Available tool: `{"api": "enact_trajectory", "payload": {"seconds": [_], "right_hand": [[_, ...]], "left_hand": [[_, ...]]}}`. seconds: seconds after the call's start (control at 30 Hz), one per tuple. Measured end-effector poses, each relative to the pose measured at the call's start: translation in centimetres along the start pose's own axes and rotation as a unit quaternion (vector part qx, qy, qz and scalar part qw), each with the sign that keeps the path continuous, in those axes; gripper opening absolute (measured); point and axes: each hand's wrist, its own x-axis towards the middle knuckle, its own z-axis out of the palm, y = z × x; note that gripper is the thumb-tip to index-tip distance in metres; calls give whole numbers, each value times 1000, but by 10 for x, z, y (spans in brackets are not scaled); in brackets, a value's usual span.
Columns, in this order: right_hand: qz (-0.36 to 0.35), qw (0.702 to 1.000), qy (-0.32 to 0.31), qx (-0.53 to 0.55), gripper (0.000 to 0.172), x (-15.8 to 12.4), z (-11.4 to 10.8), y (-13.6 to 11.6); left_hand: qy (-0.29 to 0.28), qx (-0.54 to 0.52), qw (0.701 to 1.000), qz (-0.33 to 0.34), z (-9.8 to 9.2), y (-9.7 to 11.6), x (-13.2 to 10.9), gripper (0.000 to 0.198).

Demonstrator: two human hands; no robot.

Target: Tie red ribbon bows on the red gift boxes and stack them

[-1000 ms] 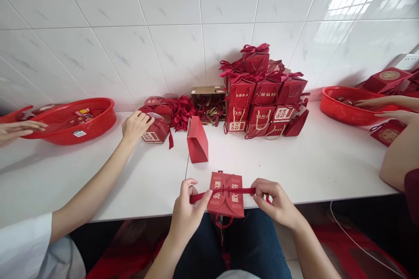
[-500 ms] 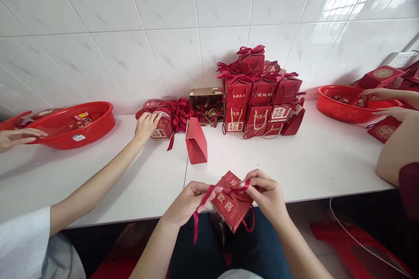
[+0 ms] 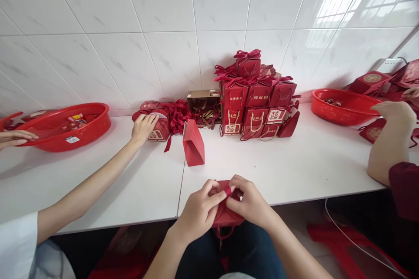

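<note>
Low at the table's front edge, a red gift box sits above my lap, partly covered by my hands. A dark red ribbon lies over its top. My left hand pinches the ribbon, with a short piece showing at the fingertips. Close beside it, my right hand has its fingers curled at the same ribbon, their tips nearly meeting the left ones. A cord handle hangs from the box's near side. The knot itself is hidden behind my fingers.
A folded red carton stands ahead. Behind it are stacked ribboned boxes, an open cardboard box and a ribbon heap. Red baskets stand either side. A co-worker's hand rests on a box at left; another person's arm is right.
My hands have come together over the box, drawing the stretched ribbon ends inward. The box has turned and dropped slightly. At right, a co-worker's hands have left the basket.
</note>
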Motion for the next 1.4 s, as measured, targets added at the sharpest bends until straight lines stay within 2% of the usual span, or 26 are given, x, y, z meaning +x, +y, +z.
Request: {"api": "enact_trajectory", "payload": {"seconds": [0.1,0.23,0.3,0.4,0.47,0.6,0.67,0.73,0.8,0.87,0.93,1.0,1.1,1.2,1.23,1.3,1.33,1.37,1.4], "right_hand": [[-18,999,-21,-44,16,1,-2,-4],[-37,997,-43,-58,14,2,-6,-7],[-42,997,-23,-64,14,1,-9,-5],[-33,995,32,-93,16,-3,-16,3],[-19,994,37,-97,17,-6,-20,9],[-8,996,45,-76,15,-7,-18,15],[-8,996,64,-64,13,-6,-16,16],[-9,995,78,-61,11,-5,-15,17],[-13,992,94,-81,12,-6,-16,19],[-28,986,111,-123,13,-7,-19,20],[-43,978,119,-165,14,-9,-20,21],[-45,975,116,-184,15,-10,-21,20],[-32,983,109,-146,16,-12,-20,24],[-52,997,55,-5,14,-14,-19,39],[-68,997,13,44,31,-15,-19,46],[-97,987,-83,94,89,-15,-17,61],[-103,982,-124,93,111,-14,-14,68],[-104,979,-153,81,122,-13,-12,73],[-103,978,-167,66,124,-11,-8,76]], "left_hand": [[4,-33,999,-16,-1,-2,2,35],[62,-38,997,-22,7,-4,1,28],[105,-28,994,-33,8,-8,-5,24],[173,13,980,-95,5,-15,-19,20],[194,23,972,-133,2,-19,-28,18],[177,-72,969,-159,-2,-17,-33,17],[135,-151,964,-170,-4,-13,-29,24],[85,-173,967,-164,-7,-11,-24,28],[65,-90,984,-141,-10,-14,-21,26],[75,53,989,-112,-13,-21,-19,22],[93,174,977,-85,-16,-28,-19,21],[111,239,963,-63,-17,-33,-19,21],[125,229,963,-72,-15,-37,-22,18],[133,83,979,-134,-7,-40,-30,18],[139,20,977,-158,-3,-42,-34,18],[157,-95,962,-202,5,-43,-41,18],[163,-145,951,-220,10,-44,-44,18],[165,-191,938,-237,15,-44,-46,19],[164,-234,925,-251,20,-44,-47,20]]}}
